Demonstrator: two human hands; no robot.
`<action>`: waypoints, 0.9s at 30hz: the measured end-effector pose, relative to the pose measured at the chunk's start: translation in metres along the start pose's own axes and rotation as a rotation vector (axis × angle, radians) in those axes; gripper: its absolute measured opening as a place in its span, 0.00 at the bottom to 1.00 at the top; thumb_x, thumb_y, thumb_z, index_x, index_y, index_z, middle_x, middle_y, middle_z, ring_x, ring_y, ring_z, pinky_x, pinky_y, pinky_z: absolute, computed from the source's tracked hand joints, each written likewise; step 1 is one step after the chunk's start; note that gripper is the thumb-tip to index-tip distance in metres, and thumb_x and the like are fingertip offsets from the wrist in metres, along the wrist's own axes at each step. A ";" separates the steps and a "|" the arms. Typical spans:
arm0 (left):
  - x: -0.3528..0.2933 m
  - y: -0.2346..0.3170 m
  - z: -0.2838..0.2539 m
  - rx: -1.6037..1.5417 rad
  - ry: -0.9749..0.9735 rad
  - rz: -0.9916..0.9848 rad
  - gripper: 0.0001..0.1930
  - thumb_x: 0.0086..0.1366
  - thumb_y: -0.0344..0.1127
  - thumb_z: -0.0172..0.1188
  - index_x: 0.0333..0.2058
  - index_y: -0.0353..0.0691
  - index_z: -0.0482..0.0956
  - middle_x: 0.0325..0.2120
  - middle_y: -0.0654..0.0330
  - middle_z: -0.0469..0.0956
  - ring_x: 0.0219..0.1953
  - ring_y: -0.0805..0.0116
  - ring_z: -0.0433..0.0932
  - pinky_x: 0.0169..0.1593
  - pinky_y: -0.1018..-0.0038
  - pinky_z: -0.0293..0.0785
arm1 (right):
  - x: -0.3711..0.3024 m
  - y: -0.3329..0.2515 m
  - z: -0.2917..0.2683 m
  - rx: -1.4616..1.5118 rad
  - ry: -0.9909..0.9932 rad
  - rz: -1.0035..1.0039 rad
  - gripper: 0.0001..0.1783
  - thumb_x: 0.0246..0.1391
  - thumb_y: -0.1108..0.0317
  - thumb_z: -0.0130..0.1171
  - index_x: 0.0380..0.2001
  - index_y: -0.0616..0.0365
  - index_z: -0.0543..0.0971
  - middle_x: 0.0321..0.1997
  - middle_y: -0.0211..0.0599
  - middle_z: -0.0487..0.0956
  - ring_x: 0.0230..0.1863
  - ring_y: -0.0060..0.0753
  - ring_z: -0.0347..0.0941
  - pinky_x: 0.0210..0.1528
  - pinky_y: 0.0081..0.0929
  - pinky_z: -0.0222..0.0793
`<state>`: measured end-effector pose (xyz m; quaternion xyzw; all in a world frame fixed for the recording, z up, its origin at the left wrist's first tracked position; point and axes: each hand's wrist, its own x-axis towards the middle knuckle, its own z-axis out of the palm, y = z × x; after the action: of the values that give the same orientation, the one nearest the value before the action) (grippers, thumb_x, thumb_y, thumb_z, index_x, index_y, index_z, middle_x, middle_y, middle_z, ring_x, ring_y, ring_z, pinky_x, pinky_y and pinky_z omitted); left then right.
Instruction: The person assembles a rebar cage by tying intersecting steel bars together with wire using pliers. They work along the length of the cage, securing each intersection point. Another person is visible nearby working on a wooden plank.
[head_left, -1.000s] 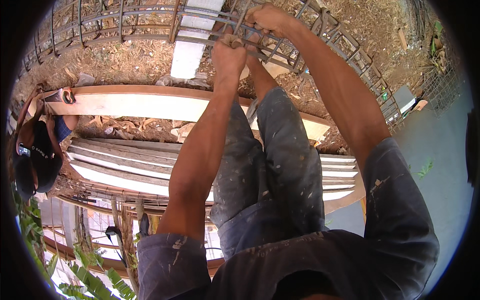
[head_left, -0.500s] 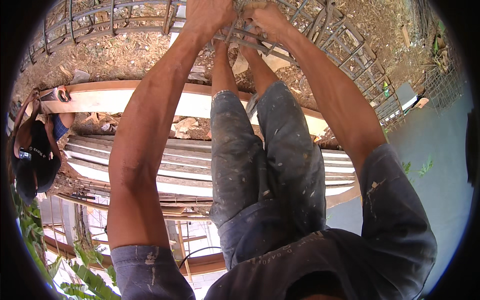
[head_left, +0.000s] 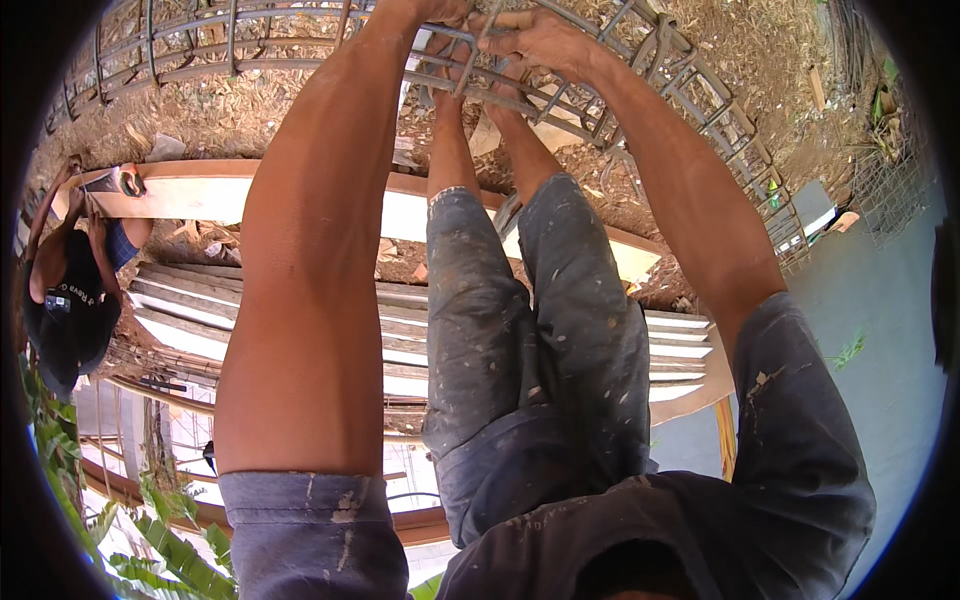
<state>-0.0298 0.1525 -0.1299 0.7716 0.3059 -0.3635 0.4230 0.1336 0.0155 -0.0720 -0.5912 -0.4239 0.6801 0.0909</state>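
Observation:
A cage of steel rebar [head_left: 590, 118] with thin crossing stirrups arcs over the top of the head view. My left hand [head_left: 440, 10] is at the cage, partly cut off by the upper edge; its fingers curl in, and what they hold is hidden. Just right of it, my right hand [head_left: 545, 42] is closed around an upright stirrup bar [head_left: 478, 50], its fingers pointing left toward the other hand. Both forearms reach up from the lower edge. My bare feet and legs show below the bars.
At far left another person [head_left: 75, 280] bends at a long plank [head_left: 200, 195], beside a handsaw [head_left: 130, 180]. Stacked boards [head_left: 400, 345] lie behind my legs. A grey wall [head_left: 870, 300] stands right, wire mesh [head_left: 888, 185] beside it. Wood chips cover the soil [head_left: 250, 105].
My left hand has moved up toward the picture's edge, and its forearm looms larger. My right hand has shifted slightly, its fingers now more stretched to the left. The view has tilted a little.

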 end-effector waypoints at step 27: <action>-0.134 0.069 0.066 -0.745 0.782 -0.257 0.15 0.59 0.36 0.57 0.43 0.41 0.83 0.29 0.45 0.81 0.33 0.54 0.82 0.37 0.63 0.75 | -0.005 -0.066 -0.012 0.270 -0.030 0.481 0.10 0.57 0.62 0.64 0.31 0.59 0.80 0.13 0.25 0.66 0.11 0.15 0.53 0.11 0.22 0.43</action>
<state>-0.0691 0.0408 -0.0158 0.6039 0.6395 0.0344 0.4745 0.1204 0.0591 -0.0227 -0.6472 -0.1783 0.7412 -0.0016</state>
